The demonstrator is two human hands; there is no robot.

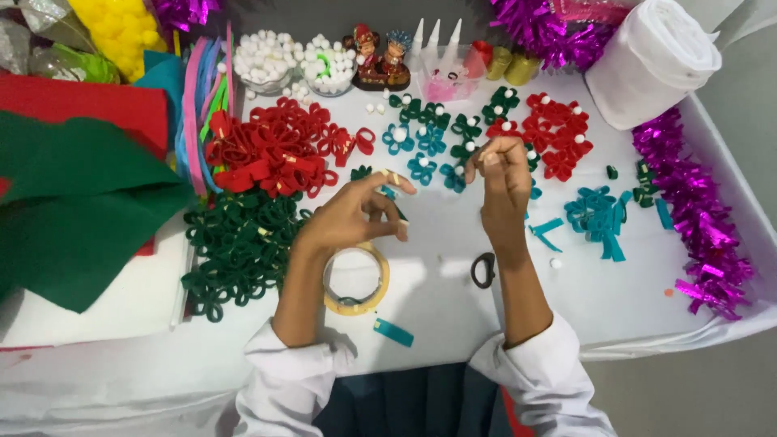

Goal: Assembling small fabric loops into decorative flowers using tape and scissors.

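From the head camera I see my left hand (350, 214) above the tape roll (357, 280), fingers pinched narrow on a small teal felt strip (392, 194). My right hand (502, 174) pinches something tiny near the felt flowers (429, 142); I cannot tell what.

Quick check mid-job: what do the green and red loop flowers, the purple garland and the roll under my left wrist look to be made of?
Green loop flowers and red loop flowers: likely felt, matte and fuzzy-edged like the flat felt sheets. Purple garland: metallic foil tinsel, glinting. Tape roll: yellowish tape, slightly glossy, perhaps on a cardboard core.
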